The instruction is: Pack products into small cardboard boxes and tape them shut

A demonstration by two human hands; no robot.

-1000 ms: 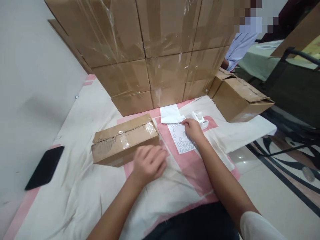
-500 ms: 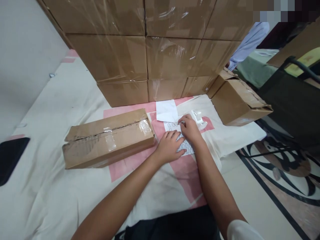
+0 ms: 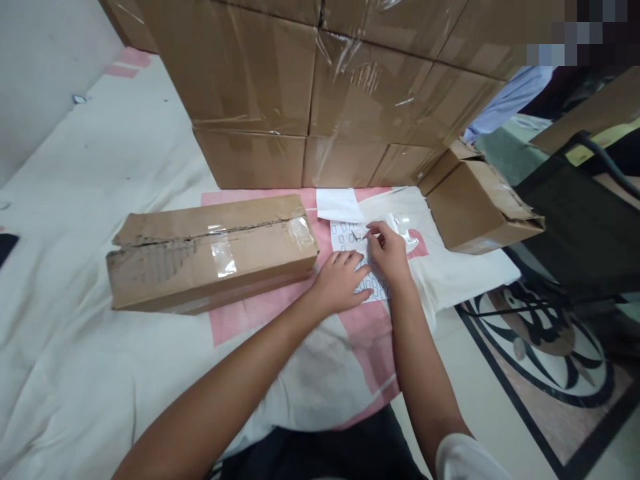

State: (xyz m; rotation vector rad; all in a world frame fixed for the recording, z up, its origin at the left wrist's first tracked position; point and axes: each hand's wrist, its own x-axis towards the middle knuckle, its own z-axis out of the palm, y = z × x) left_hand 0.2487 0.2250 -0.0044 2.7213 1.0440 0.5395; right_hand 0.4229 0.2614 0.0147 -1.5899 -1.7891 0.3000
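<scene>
A white sheet (image 3: 340, 238) printed with rows of small outlined shapes lies on the pink and white cloth. My left hand (image 3: 341, 280) rests flat across its lower part, fingers spread. Over the sheet's upper right side, my right hand (image 3: 387, 252) has thumb and index finger pinched together. Whatever is between those fingertips is too small to make out. A blank white paper (image 3: 339, 205) lies just beyond the printed sheet. Partly behind my right hand is a shiny white object (image 3: 407, 230), its kind unclear.
A long taped cardboard box (image 3: 210, 257) lies to the left. Stacked cartons (image 3: 255, 160) wrapped in clear film rise behind the papers. Another carton (image 3: 470, 207) stands at the right, beside a dark chair (image 3: 555, 220). Behind it shows a person's light blue sleeve (image 3: 510, 103).
The camera view has shifted a little. My right hand has drawn slightly back from the sheet's upper rows, uncovering more printed shapes. My left hand stays on the sheet.
</scene>
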